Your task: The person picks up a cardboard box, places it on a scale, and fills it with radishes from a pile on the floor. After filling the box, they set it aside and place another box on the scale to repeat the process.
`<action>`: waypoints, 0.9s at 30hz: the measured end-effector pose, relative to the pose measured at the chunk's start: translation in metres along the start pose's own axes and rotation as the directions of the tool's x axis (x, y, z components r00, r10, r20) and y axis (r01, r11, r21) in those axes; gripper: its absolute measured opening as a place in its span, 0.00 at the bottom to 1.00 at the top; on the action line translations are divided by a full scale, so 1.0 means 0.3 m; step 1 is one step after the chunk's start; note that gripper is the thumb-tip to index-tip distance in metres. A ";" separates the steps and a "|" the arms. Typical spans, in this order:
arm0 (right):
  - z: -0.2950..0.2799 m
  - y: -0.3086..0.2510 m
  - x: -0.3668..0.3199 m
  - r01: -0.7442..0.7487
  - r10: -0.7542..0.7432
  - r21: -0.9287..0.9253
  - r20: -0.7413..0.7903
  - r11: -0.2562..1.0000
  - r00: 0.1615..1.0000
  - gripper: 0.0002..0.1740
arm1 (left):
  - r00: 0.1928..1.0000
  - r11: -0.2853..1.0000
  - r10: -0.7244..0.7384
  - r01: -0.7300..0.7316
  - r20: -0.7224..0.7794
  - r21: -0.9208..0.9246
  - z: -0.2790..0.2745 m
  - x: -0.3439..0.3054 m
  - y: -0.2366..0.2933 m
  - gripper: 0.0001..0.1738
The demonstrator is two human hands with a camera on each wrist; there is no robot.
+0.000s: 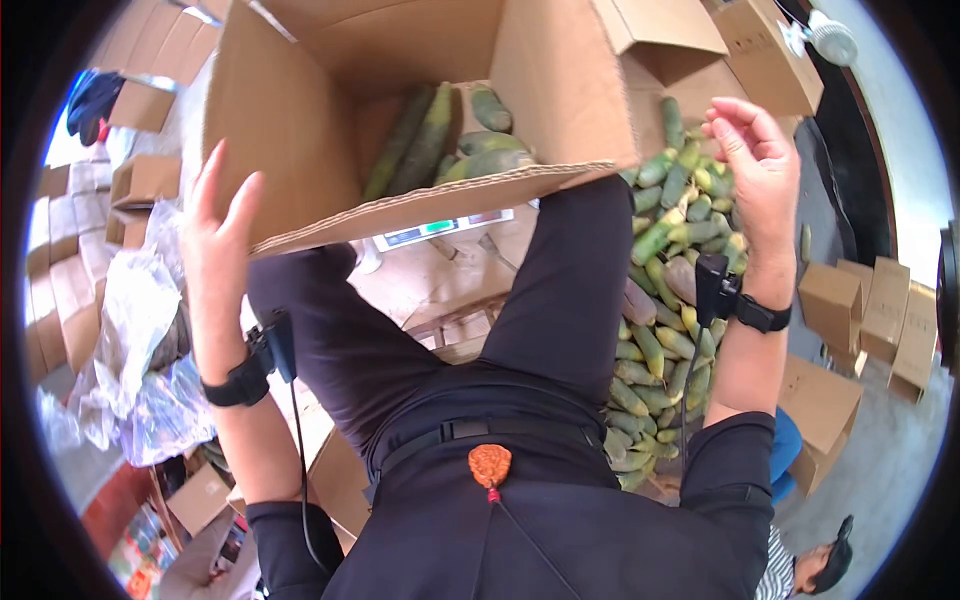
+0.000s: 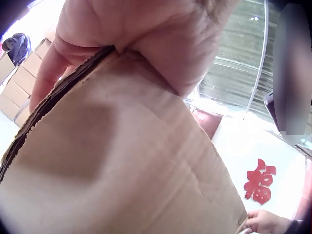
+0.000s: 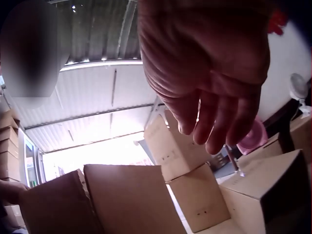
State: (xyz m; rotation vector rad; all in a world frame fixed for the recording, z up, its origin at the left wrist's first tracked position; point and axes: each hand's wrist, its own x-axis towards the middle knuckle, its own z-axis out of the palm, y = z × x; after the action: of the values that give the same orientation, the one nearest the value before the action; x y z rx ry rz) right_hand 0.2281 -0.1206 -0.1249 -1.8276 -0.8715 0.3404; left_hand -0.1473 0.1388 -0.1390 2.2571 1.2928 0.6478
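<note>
A cardboard box (image 1: 560,90) stands open before the person, its near edge over the thighs. Inside it lie several long green vegetables (image 1: 432,135), dark with paler ends. My left hand (image 1: 218,235) holds the box at its near left corner; the left wrist view has the palm (image 2: 151,39) against the cardboard, with fingers past the doubled edge. To the right of the box, my right hand (image 1: 765,175) hovers above a pile of similar green vegetables (image 1: 655,350). Its fingers bend loosely with nothing in them, as the right wrist view of the hand (image 3: 204,73) also shows.
Below the box sits a scale (image 1: 440,228) with a lit green display. Clear plastic bags (image 1: 130,330) lie at the left. Cartons (image 1: 830,300) stand at the right and back, near a white fan (image 1: 832,40). Another person (image 1: 810,565) is at the lower right.
</note>
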 end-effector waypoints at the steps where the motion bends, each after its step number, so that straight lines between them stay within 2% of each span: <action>1: -0.027 0.064 -0.024 -0.070 0.070 0.014 -0.024 0.997 0.997 0.11 | 1.000 1.000 -0.004 0.004 -0.003 0.024 0.000 0.001 0.009 0.29; 4: -0.070 0.282 -0.114 -0.226 0.227 0.016 -0.044 0.974 0.973 0.10 | 1.000 1.000 -0.024 0.024 -0.005 0.017 0.001 0.003 0.016 0.28; 6: -0.103 0.476 -0.189 -0.388 0.388 -0.147 -0.030 0.910 0.921 0.13 | 1.000 0.999 -0.030 0.030 -0.004 0.034 0.000 0.001 0.016 0.28; 8: -0.132 0.711 -0.297 -0.430 0.445 -0.311 -0.025 0.848 0.895 0.17 | 0.999 0.999 -0.049 0.049 0.019 0.007 -0.003 -0.002 0.011 0.28; 10: -0.147 0.922 -0.444 -0.495 0.514 -0.401 -0.069 0.771 0.855 0.22 | 0.997 0.997 -0.076 0.076 0.030 -0.009 0.002 -0.005 0.025 0.28; 12: -0.150 1.065 -0.592 -0.593 0.626 -0.540 -0.148 0.597 0.766 0.29 | 0.992 0.982 -0.123 0.127 0.038 -0.139 0.008 -0.007 0.049 0.28; 14: -0.162 1.263 -0.780 -0.663 0.672 -0.538 -0.220 0.521 0.707 0.38 | 0.994 0.988 -0.101 0.106 0.043 -0.110 0.010 -0.007 0.044 0.29; 16: -0.146 1.290 -0.888 -0.817 0.813 -0.389 -0.233 0.425 0.534 0.46 | 0.996 0.994 -0.087 0.089 0.032 -0.068 -0.003 0.002 0.040 0.29; 18: -0.123 1.257 -0.918 -0.867 0.880 -0.415 -0.254 0.277 0.402 0.54 | 0.995 0.995 -0.076 0.080 0.071 -0.061 0.001 0.002 0.054 0.27; 20: -0.096 1.253 -0.947 -0.871 0.881 -0.422 -0.272 0.254 0.388 0.58 | 0.993 0.994 -0.105 0.104 0.061 0.016 0.000 -0.003 0.073 0.28; 21: -0.090 1.257 -0.954 -0.869 0.884 -0.433 -0.274 0.237 0.378 0.60 | 0.991 0.993 -0.115 0.116 0.068 -0.012 0.002 -0.004 0.073 0.28; 22: -0.084 1.265 -0.955 -0.865 0.889 -0.438 -0.253 0.245 0.381 0.60 | 0.990 0.991 -0.122 0.125 0.076 -0.038 0.003 -0.004 0.073 0.29; 24: -0.077 1.303 -0.966 -0.849 0.902 -0.460 -0.198 0.260 0.383 0.60 | 0.989 0.992 -0.118 0.115 0.089 0.042 -0.008 0.000 0.064 0.30; 25: -0.064 1.326 -0.973 -0.878 0.919 -0.416 -0.198 0.237 0.342 0.59 | 0.985 0.990 -0.142 0.140 0.094 0.027 -0.007 0.000 0.066 0.31; 26: -0.052 1.330 -0.968 -0.877 0.921 -0.418 -0.189 0.238 0.340 0.59 | 0.982 0.987 -0.163 0.163 0.100 0.008 -0.003 0.000 0.070 0.31; 27: -0.032 1.317 -0.951 -0.869 0.919 -0.477 -0.268 0.134 0.289 0.58 | 0.982 0.986 -0.165 0.165 0.096 0.015 0.005 -0.001 0.075 0.31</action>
State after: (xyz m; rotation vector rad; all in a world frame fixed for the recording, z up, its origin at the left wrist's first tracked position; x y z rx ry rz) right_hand 0.1957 -0.4060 -0.5188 -2.7857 0.3513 1.0388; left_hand -0.1317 0.1281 -0.1270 2.1302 1.4172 0.4695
